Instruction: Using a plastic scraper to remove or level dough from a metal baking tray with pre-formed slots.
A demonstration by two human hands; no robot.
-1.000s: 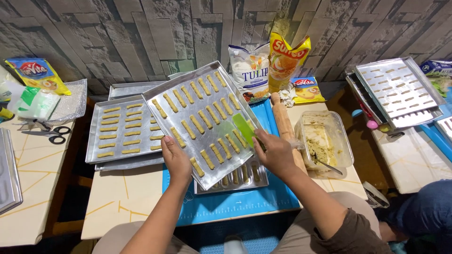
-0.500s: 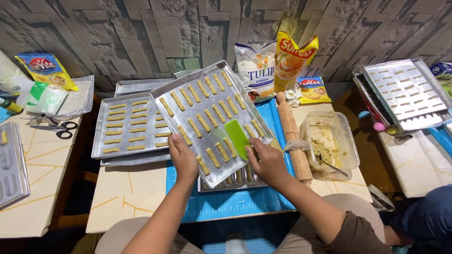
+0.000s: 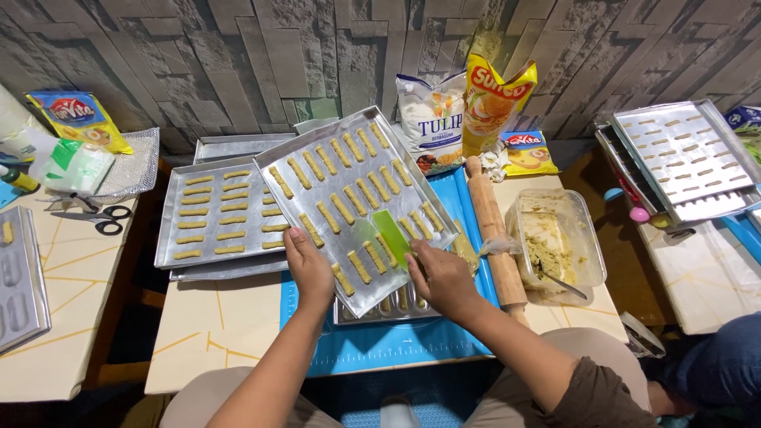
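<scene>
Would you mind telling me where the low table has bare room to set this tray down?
Bare tabletop lies left of the blue mat, in front of the filled trays. The mat's near strip is also free. The right side is crowded by the rolling pin and dough tub.

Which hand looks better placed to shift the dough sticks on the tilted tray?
Probably the right hand: it holds the green scraper against the tilted tray among the dough sticks. The left hand grips the tray's near edge.

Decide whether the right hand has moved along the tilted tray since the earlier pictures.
Yes. The right hand, with its green scraper, slid from the tilted tray's right edge toward its lower corner.
</scene>
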